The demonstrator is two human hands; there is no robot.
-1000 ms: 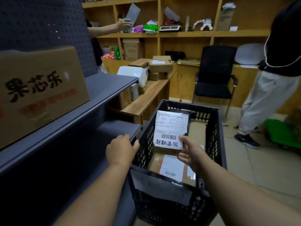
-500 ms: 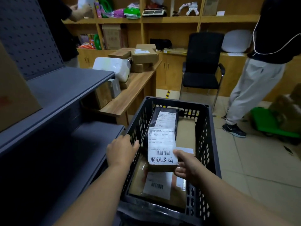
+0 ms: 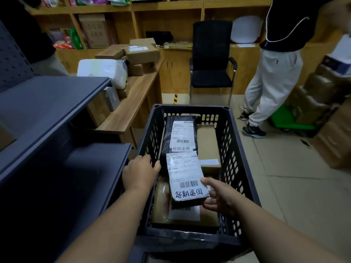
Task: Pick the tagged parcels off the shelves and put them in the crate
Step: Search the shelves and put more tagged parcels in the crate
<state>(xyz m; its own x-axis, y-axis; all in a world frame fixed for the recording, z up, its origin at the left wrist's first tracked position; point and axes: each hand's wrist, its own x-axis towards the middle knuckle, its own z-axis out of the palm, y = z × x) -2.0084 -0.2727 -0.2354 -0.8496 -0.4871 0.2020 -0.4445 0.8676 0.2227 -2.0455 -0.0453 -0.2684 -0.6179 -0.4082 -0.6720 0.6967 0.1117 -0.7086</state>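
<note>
Over the black slotted plastic crate (image 3: 237, 158) | my left hand (image 3: 139, 172) curls closed on its left rim, I judge to steady it | the small dark white-labelled parcel (image 3: 185, 179) sits low inside, atop others | my right hand (image 3: 220, 200) pinches its near corner, lowering it.

Parcel depot / courier pickup point, back-room type. Evidence: grey steel shelving (image 3: 57, 103) with pegboard back at left; black crate (image 3: 235, 149) holding parcels with barcode labels (image 3: 187, 179) (handwritten Chinese marks on two). Cardboard boxes (image 3: 142, 52) piled on wooden counter (image 3: 133, 103); more cartons (image 3: 322, 103) stacked at right on green trolley (image 3: 284, 120). Wooden wall shelves (image 3: 167, 6), office chair (image 3: 211, 59), tiled floor (image 3: 284, 186). Second person (image 3: 275, 73) standing by chair.
</note>
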